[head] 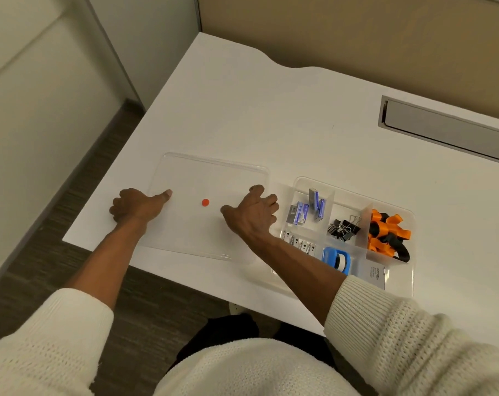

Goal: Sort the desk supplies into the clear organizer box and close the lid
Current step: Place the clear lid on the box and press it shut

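I look down on a white desk (271,115). The clear lid (208,178) lies flat near the desk's front edge, toward its left corner, with a small orange dot (205,202) at its middle. My left hand (136,207) rests at the lid's left edge, fingers curled, thumb pressed on the plastic. My right hand (251,212) sits at the lid's right edge, fingers bent over the rim; I cannot tell whether it has truly gripped it.

The clear organizer box (405,281) stands just beside the lid, to its right, along the same front edge. Its compartments hold blue staple boxes (308,208), black binder clips (344,228), orange and black clamps (387,234), paper clips (298,244), a blue tape dispenser (336,259) and a small white card (374,277). I see nothing loose on the desk, so sorting looks done.

The lid's long axis runs left to right, matching the box. The coming move is a lift and shift rightward; my right hand is nearer. My right forearm crosses the box's near left corner and may be in the way.
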